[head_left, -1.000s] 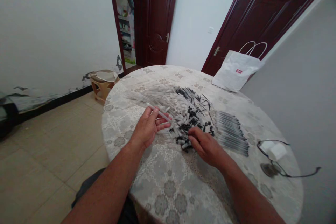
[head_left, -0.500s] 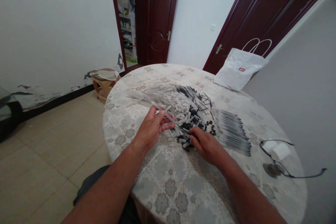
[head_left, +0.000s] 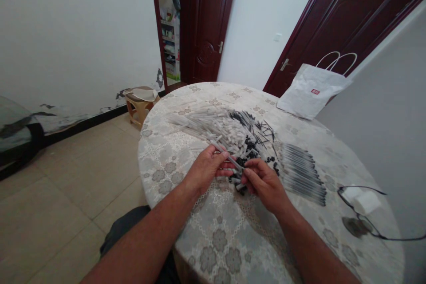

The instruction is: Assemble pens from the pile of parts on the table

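Observation:
My left hand (head_left: 213, 163) pinches a slim translucent pen barrel (head_left: 219, 147) between thumb and fingers. The barrel slants down to the right, and the fingertips of my right hand (head_left: 261, 179) close around its lower end. Whatever tip or part sits at that end is hidden by those fingers. Both hands are just above the near side of a mixed heap: long clear barrels (head_left: 189, 123), short whitish tubes (head_left: 233, 132), thin black refills (head_left: 251, 124) and small black plugs (head_left: 251, 146).
To the right of the heap, finished-looking pens (head_left: 304, 173) lie in a neat row. Eyeglasses (head_left: 357, 215) and a white block (head_left: 368, 202) are near the right edge of the round table (head_left: 213, 235). A white paper bag (head_left: 311, 91) stands at the back; a stool (head_left: 138, 104) is beyond the left.
My right hand has come closer to my left, up to the barrel's lower end. The dark thin refill that showed between them is no longer visible. The view has shifted slightly.

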Demonstrator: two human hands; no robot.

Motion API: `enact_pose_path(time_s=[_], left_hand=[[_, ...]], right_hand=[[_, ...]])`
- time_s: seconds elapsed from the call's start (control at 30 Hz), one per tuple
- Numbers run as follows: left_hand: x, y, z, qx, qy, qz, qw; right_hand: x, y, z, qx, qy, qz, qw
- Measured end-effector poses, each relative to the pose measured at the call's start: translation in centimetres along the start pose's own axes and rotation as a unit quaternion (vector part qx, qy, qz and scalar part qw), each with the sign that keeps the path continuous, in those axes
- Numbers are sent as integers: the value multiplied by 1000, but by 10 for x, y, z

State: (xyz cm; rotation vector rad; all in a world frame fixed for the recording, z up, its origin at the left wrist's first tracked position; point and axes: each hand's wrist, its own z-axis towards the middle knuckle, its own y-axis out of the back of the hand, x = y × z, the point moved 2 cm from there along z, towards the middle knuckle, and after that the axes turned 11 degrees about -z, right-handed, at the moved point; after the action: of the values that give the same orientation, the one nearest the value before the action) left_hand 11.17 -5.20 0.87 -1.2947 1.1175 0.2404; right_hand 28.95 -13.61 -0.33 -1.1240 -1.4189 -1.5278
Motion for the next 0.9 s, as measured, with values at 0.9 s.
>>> enact_pose_path(time_s=[0.9], left_hand=[[-5, -2, -3, -3, 56, -175, 983]], right_hand=[[0, 21, -1, -63, 8, 46, 997]])
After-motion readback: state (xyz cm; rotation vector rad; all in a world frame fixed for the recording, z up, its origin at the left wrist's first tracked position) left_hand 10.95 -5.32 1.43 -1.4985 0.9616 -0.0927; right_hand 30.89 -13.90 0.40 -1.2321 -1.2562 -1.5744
